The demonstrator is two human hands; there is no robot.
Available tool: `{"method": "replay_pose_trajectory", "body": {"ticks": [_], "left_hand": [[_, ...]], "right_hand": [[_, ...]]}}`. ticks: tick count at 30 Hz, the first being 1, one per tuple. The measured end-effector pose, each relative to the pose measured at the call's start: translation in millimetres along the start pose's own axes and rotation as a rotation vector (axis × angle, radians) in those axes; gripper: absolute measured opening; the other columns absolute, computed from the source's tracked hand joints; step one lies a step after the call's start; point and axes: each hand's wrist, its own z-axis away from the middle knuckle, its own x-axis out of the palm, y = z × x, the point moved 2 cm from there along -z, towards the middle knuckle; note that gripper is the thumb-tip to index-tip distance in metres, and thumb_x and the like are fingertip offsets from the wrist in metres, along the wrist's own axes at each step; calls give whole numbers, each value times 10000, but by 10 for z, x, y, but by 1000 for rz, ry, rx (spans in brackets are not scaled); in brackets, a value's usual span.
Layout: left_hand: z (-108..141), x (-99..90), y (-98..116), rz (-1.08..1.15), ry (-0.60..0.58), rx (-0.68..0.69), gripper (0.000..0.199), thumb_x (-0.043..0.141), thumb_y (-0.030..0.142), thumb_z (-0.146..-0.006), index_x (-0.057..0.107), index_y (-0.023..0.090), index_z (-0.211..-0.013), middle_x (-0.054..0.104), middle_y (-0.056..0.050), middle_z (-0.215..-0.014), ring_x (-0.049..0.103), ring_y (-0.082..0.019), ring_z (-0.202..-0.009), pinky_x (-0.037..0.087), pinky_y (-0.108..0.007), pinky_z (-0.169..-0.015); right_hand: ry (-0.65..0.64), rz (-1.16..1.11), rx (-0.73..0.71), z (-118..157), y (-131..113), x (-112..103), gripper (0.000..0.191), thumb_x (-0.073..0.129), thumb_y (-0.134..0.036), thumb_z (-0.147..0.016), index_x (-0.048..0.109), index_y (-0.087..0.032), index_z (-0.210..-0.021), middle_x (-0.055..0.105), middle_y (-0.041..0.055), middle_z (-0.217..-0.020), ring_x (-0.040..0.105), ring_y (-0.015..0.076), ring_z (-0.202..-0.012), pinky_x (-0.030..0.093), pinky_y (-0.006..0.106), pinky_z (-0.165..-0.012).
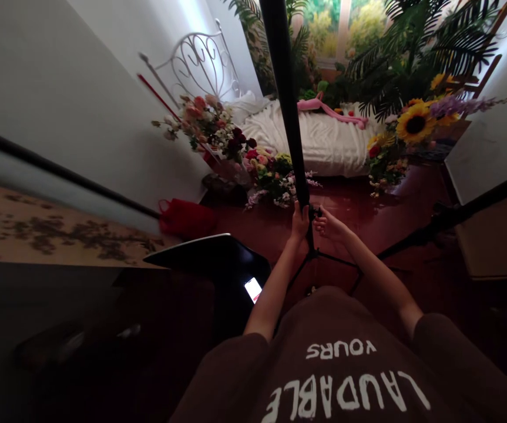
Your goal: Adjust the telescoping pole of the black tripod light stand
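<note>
A tall black light stand (285,88) rises in front of me, its thin legs spread on the floor below. Around its lower pole my left hand (299,223) is closed. My right hand (327,225) pinches a small black knob (316,211) on the pole's right side, with its fingers curled. The two hands are close together, one on either side of the pole. The top of the stand is out of view.
A black table (244,258) with a lit phone (253,289) stands at my left. Bunches of flowers (275,176) lie before a draped white bed (336,147). Another dark pole (464,211) slants in from the right. A red bag (185,217) rests by the left wall.
</note>
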Motion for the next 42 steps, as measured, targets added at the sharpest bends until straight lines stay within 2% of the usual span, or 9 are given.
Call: {"method": "replay_pose_trajectory", "body": {"ticks": [3,6,13,18,25,30,35,39,42], "left_hand": [[20,64,-49,10,69,37,841,313,833,-825,564,120,-1195,690,-152,-971,666,-216,-866,514,-339,-812],[34,94,-60,8,135,52,786,315,819,-838,571,142,-1143,669,-108,-875,636,-190,-754,502,-322,-735],[10,57,-38,11,109,77,599,433,707,-884,581,175,-1113,640,-58,-772,611,-172,-674,476,-286,-650],[22,80,-15,55,116,81,563,437,677,-901,570,175,-1119,606,-32,-721,583,-148,-627,462,-261,-620],[43,78,77,71,108,52,579,442,692,-890,579,189,-1141,626,-29,-760,597,-140,-648,478,-255,-627],[38,62,104,14,139,38,639,421,727,-876,595,163,-1122,632,-61,-779,587,-156,-672,470,-268,-667],[53,69,102,-4,130,44,664,385,746,-874,589,163,-1118,623,-57,-776,580,-158,-678,474,-280,-693],[73,12,195,-6,149,89,630,375,732,-886,602,171,-1062,657,-100,-908,623,-187,-836,492,-314,-815],[37,-63,362,2,171,179,592,375,716,-898,610,178,-975,656,-116,-937,617,-201,-884,484,-338,-861]], "right_hand": [[11,-186,91,106,-53,51,595,325,-686,-963,575,-165,-824,644,35,-650,547,90,-460,424,175,-400],[-27,-291,178,172,-117,88,530,333,-600,-1001,561,-156,-822,610,21,-587,498,82,-413,396,167,-360],[-34,-388,290,165,-182,97,448,343,-524,-1005,524,-177,-787,583,12,-545,483,85,-402,405,149,-342],[-39,-450,284,149,-192,137,382,369,-470,-1001,493,-205,-755,561,-11,-534,491,92,-433,471,163,-388],[124,-416,123,39,-191,121,197,482,-240,-931,528,-208,-742,585,-19,-553,584,117,-540,609,260,-639],[248,-120,-162,-48,-138,28,117,611,-113,-771,559,-205,-722,595,-44,-589,563,92,-545,578,250,-677],[425,185,-555,28,-90,-181,139,710,-215,-621,607,-200,-714,633,-30,-728,569,85,-630,498,214,-621],[412,319,-596,129,-10,-303,213,717,-335,-597,638,-191,-733,632,-10,-771,548,97,-644,466,211,-560],[418,417,-609,225,53,-340,202,696,-356,-632,639,-193,-737,607,-8,-744,537,113,-656,465,208,-537]]}}
